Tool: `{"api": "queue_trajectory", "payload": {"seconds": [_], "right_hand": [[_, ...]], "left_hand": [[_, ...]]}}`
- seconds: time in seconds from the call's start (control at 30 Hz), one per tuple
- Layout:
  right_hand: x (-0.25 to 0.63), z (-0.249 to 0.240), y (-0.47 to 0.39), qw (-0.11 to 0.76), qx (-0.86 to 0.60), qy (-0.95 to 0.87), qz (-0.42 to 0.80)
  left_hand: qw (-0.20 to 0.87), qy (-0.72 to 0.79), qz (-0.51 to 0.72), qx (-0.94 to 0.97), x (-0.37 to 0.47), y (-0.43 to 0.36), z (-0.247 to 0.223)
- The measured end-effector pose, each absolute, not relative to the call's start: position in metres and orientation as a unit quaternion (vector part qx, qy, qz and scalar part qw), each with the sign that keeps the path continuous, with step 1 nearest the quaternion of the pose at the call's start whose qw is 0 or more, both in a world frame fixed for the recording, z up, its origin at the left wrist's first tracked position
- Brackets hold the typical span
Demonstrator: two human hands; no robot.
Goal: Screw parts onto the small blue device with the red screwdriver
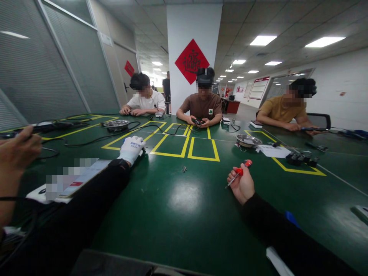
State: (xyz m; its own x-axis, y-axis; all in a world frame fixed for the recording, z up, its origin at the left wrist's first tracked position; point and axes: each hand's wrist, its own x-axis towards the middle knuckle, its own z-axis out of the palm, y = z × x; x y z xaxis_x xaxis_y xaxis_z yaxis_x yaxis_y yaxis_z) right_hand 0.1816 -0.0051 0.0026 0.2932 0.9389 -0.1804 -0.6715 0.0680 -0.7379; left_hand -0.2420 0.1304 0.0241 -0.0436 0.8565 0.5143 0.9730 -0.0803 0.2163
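My left hand (pixel 131 148), in a white glove with blue print, reaches forward to the table on the left side. Its fingers curl down over a small dark object (pixel 142 151), mostly hidden, whose kind I cannot make out. My right hand (pixel 243 184), bare, is closed around a screwdriver (pixel 239 171) with a red handle. The screwdriver's thin metal shaft points down and to the left, above the table. Between my hands, a small cluster of metal bits (pixel 184 169), perhaps screws, lies on the green table (pixel 172 230).
Yellow tape rectangles (pixel 203 158) mark the table. Metal bowls (pixel 248 140) (pixel 116 124) stand right and far left. Several black parts (pixel 301 158) lie beside white paper (pixel 274 150). A tablet (pixel 86 178) lies near my left arm. Co-workers sit opposite; another person's hand (pixel 21 151) is at left.
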Motion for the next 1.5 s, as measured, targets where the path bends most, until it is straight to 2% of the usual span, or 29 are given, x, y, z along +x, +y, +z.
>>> {"api": "queue_trajectory", "payload": {"seconds": [0.1,0.17,0.23,0.33,0.4,0.47,0.6,0.67,0.77,1.17,1.33,1.43,1.5], "right_hand": [[0.183,0.002,-0.005,0.706,-0.38,-0.171,0.572],[0.183,0.002,-0.004,0.703,-0.382,-0.17,0.576],[0.184,0.001,-0.004,0.701,-0.383,-0.172,0.576],[0.184,0.001,-0.005,0.699,-0.383,-0.174,0.579],[0.184,0.002,-0.006,0.693,-0.383,-0.176,0.584],[0.184,0.002,-0.007,0.691,-0.386,-0.179,0.585],[0.185,0.001,-0.007,0.69,-0.389,-0.183,0.582],[0.185,0.001,-0.006,0.689,-0.39,-0.185,0.582],[0.185,0.001,-0.007,0.692,-0.388,-0.183,0.58],[0.184,0.003,-0.008,0.693,-0.385,-0.17,0.584],[0.185,0.002,-0.007,0.694,-0.381,-0.168,0.588],[0.185,0.001,-0.006,0.69,-0.381,-0.176,0.59],[0.185,0.0,-0.006,0.687,-0.382,-0.181,0.591]], "left_hand": [[0.115,-0.677,-0.29,-0.667,-0.245,0.128,0.015],[0.098,-0.689,-0.367,-0.617,-0.242,0.126,0.003],[0.007,-0.685,-0.5,-0.53,-0.233,0.123,-0.01],[-0.182,-0.597,-0.651,-0.432,-0.214,0.119,-0.023],[-0.243,-0.53,-0.685,-0.436,-0.203,0.117,-0.025],[-0.259,-0.51,-0.66,-0.487,-0.194,0.113,-0.024],[-0.239,-0.575,-0.454,-0.637,-0.187,0.109,-0.023],[-0.2,-0.6,-0.401,-0.663,-0.187,0.112,-0.023],[-0.152,-0.618,-0.401,-0.659,-0.19,0.122,-0.023],[-0.087,-0.659,-0.403,-0.629,-0.186,0.156,-0.013],[-0.033,-0.635,-0.43,-0.641,-0.167,0.131,0.001],[0.04,-0.574,-0.485,-0.658,-0.134,0.098,0.011],[0.024,-0.529,-0.506,-0.681,-0.102,0.073,0.015]]}}
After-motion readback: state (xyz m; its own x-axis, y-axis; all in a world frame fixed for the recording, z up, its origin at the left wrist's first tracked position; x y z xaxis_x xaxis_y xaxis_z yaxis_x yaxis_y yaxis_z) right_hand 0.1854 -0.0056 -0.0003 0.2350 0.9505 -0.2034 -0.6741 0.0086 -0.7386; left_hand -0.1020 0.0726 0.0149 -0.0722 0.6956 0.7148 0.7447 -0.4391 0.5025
